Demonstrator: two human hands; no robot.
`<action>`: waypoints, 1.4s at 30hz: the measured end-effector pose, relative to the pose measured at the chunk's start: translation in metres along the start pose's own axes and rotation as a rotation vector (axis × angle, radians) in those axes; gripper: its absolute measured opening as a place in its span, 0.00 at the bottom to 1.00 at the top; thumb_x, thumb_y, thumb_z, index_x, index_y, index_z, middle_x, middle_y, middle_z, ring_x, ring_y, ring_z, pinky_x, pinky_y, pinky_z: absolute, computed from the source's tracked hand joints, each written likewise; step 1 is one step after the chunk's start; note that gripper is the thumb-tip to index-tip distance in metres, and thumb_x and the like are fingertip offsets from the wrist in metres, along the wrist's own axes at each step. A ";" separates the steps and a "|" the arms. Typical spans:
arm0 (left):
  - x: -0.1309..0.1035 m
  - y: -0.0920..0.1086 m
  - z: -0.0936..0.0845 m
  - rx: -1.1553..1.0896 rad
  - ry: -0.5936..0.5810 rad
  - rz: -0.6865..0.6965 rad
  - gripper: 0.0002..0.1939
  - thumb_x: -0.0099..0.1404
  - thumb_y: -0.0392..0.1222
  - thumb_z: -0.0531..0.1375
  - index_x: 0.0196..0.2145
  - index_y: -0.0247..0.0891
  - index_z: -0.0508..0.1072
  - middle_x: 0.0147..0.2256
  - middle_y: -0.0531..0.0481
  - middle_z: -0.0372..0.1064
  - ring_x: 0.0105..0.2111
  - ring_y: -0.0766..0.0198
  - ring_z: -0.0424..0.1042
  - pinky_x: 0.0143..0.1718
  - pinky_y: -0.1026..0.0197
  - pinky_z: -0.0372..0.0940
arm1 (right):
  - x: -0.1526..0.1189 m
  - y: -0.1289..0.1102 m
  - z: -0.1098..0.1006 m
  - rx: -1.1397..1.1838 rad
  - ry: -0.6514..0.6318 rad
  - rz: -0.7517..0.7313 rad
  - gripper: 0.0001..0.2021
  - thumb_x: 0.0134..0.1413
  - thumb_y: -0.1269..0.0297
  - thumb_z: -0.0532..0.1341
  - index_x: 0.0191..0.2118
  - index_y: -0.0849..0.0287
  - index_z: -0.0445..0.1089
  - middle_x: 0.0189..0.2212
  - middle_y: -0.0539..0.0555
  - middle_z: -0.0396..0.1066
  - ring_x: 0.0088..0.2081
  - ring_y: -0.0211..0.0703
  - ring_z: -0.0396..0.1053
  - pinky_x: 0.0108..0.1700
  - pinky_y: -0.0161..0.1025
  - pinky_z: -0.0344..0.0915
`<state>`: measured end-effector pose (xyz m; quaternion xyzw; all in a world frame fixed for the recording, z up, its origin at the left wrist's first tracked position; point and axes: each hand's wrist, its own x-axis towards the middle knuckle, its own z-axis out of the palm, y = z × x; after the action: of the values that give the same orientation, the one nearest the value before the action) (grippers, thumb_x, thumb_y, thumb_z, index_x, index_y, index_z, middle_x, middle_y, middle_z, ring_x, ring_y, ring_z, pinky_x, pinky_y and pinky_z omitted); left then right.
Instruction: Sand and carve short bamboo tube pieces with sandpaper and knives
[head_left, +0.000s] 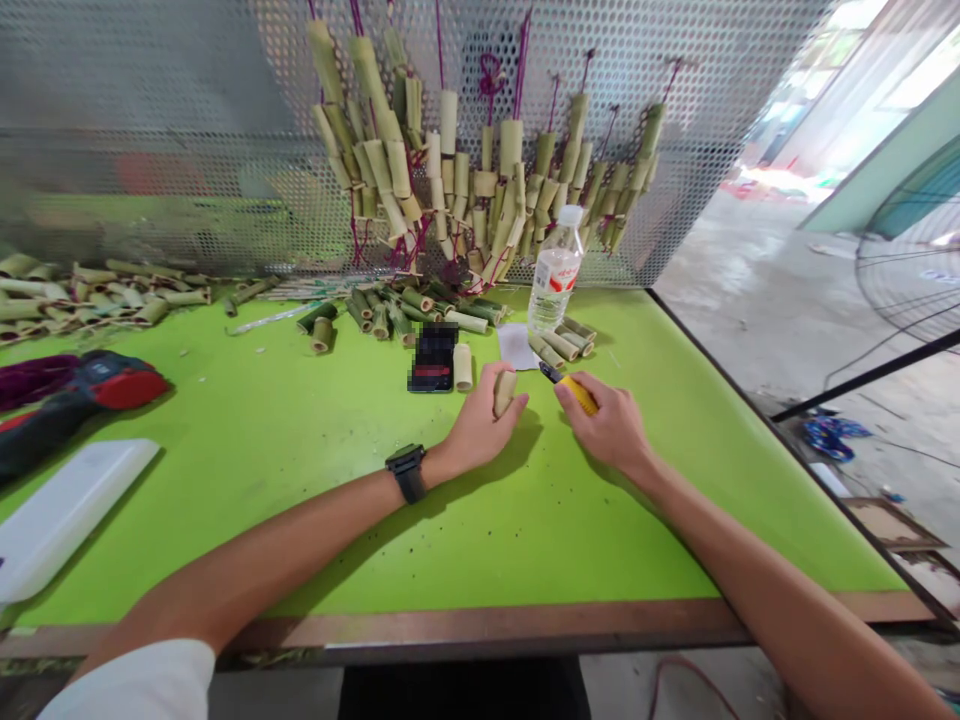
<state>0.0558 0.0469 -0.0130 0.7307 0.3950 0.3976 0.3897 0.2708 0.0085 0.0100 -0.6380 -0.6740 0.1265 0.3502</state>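
Near the middle of the green table (300,560), my left hand (478,422) is closed around a short pale bamboo piece (505,393). My right hand (611,425) grips a yellow utility knife (581,393), its dark tip pointing up and left, apart from the bamboo piece. Another short bamboo piece (463,367) stands just beyond my left hand, beside a black phone (433,372). A white paper (517,346) lies behind the hands, with several cut bamboo pieces (561,345) at its right.
A water bottle (555,275) stands behind the cut pieces. Green bamboo pieces (380,318) lie farther back, below bamboo strung on a perforated metal panel (217,130). At left are a bamboo pile (90,292), a red-and-black power tool (97,385) and a white box (75,515).
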 end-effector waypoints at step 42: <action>-0.013 0.009 0.001 0.331 -0.302 0.358 0.10 0.80 0.37 0.54 0.57 0.42 0.64 0.38 0.49 0.69 0.34 0.60 0.69 0.35 0.58 0.59 | -0.001 0.002 0.005 0.105 -0.090 -0.005 0.36 0.69 0.26 0.52 0.48 0.58 0.75 0.23 0.51 0.72 0.21 0.40 0.62 0.24 0.38 0.55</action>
<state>0.0541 0.0316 -0.0089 0.8935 0.2566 0.2768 0.2434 0.2694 0.0092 0.0046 -0.6109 -0.6831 0.1894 0.3527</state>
